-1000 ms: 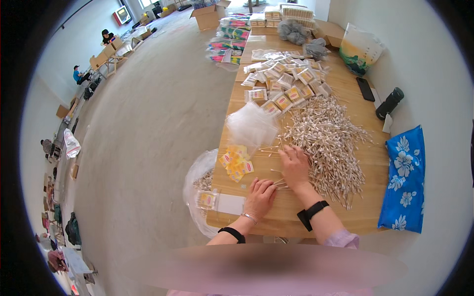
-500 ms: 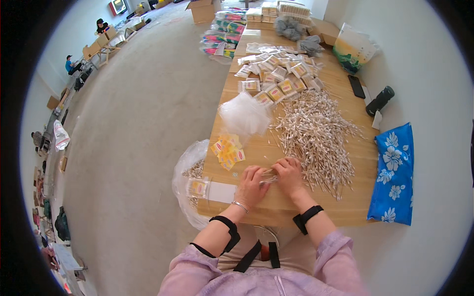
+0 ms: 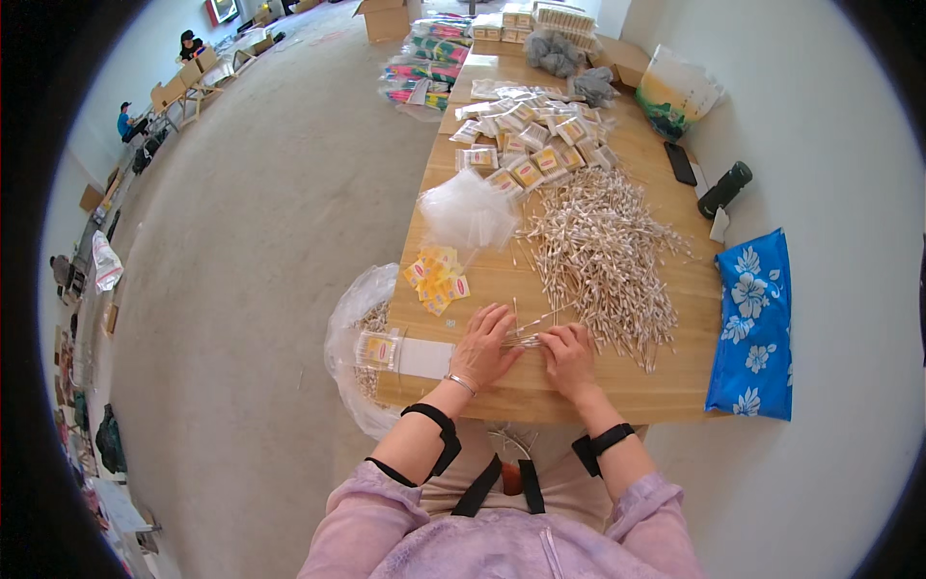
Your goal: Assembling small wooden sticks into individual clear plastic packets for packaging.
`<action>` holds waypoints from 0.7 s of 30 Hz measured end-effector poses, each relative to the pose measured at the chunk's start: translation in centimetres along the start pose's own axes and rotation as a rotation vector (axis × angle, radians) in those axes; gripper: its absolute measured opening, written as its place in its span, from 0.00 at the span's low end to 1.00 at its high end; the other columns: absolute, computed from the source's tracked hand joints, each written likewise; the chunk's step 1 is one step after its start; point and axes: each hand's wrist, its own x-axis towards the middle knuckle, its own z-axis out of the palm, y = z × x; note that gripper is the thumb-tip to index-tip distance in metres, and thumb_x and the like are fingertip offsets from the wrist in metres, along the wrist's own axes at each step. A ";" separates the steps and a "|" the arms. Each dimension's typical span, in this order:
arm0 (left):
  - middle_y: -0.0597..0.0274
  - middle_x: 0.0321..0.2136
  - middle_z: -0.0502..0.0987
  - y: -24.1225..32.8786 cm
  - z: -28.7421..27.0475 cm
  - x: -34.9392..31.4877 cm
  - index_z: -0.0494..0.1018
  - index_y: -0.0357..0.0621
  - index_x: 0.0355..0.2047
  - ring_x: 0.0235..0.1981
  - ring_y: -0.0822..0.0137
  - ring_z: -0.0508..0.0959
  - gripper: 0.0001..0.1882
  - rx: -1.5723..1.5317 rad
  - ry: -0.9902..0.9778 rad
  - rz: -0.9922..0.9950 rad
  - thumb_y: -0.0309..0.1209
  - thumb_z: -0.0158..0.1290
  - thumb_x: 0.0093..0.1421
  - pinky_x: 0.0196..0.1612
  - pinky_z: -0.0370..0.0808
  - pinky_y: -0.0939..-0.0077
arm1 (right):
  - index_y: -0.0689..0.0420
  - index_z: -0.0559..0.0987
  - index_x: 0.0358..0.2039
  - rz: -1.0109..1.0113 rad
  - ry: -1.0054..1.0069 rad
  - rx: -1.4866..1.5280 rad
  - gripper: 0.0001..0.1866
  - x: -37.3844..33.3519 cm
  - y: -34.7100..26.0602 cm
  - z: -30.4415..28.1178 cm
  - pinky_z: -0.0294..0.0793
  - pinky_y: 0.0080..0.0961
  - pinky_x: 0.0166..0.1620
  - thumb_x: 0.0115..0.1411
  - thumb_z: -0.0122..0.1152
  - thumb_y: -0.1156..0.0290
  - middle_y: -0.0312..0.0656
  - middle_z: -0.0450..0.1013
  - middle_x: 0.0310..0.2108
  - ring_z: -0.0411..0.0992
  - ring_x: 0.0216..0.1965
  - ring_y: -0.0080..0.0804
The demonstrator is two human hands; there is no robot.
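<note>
Near the front edge of the table, a small bundle of cotton swabs lies sideways between my two hands. My left hand is closed around its left end, fingers bent. At the other end, the fingertips of my right hand press together on the swabs. Beyond them spreads a large loose pile of cotton swabs. Left of my left hand are a white card strip and a filled clear packet of swabs. Small yellow printed cards and a stack of clear plastic bags lie farther off.
Many filled swab packets cover the far part of the wooden table. A plastic bag of swabs hangs by the left edge. On the right lie a blue flowered pouch, a dark bottle and a phone.
My hands have moved slightly apart, the right one lower and off the pile's edge. A few swabs now stick out above the bundle. The whole view has shifted a little.
</note>
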 end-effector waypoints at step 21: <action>0.55 0.41 0.75 -1.1 0.6 -0.1 0.75 0.40 0.32 0.50 0.52 0.71 0.11 -0.209 0.110 0.012 0.28 0.62 0.48 0.59 0.64 0.57 | 0.49 0.79 0.36 0.021 -0.018 -0.171 0.10 2.3 1.2 -0.3 0.60 0.36 0.55 0.51 0.62 0.65 0.32 0.70 0.46 0.61 0.54 0.36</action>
